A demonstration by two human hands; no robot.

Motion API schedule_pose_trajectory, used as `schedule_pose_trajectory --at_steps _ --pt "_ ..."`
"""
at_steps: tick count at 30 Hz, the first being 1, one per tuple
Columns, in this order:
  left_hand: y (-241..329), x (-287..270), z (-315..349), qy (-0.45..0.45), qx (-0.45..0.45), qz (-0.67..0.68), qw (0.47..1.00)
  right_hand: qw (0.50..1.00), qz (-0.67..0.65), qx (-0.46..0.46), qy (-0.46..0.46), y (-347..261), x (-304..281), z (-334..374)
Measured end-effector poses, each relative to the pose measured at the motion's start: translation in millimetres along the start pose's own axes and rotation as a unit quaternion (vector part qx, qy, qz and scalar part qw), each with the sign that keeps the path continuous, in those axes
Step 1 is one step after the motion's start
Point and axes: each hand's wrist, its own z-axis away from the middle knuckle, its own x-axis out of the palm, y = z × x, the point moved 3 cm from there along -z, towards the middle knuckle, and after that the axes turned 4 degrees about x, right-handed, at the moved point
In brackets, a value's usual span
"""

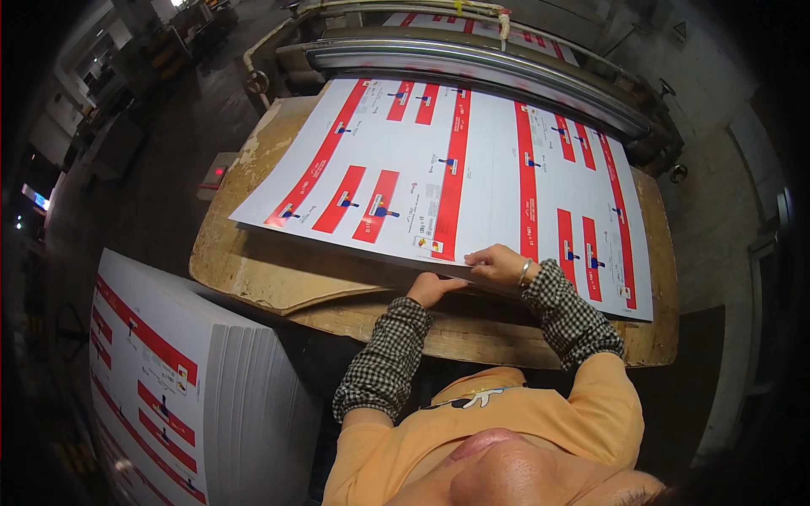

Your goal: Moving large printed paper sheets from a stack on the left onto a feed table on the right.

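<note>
A large printed sheet (494,185), white with red bands and small blue figures, lies over a worn wooden table, its far edge at a machine's rollers. My right hand (499,264) grips the middle of its near edge, fingers bent on top. Just left and a little nearer, my left hand (430,289) is closed at the same edge, thumb pointing right; its other fingers are mostly hidden. The near left part of the sheet stands off the wood, with a dark shadow beneath. I cannot make out whether several sheets are stacked there.
The roller machine (472,63) spans the table's far side, with more printed sheeting beyond it. A tall stack of printed sheets (245,405) stands at the lower left. The wooden table (253,261) has a curved near edge. A small box with a red light (218,173) sits left.
</note>
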Motion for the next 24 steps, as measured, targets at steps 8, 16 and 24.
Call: schedule_pose_trajectory --at_steps 8,16,24 --pt "-14.0 -0.1 -14.2 0.006 0.098 0.048 0.994 0.975 0.028 0.185 0.117 28.9 -21.0 -52.9" --pt "-19.2 -1.6 -18.3 -0.020 0.132 0.068 0.989 0.980 0.175 -0.012 -0.097 17.1 15.2 -24.0" --pt "-23.4 -0.1 -15.9 0.001 0.062 0.038 0.997 0.984 0.126 -0.009 -0.122 2.1 -3.1 -16.1"
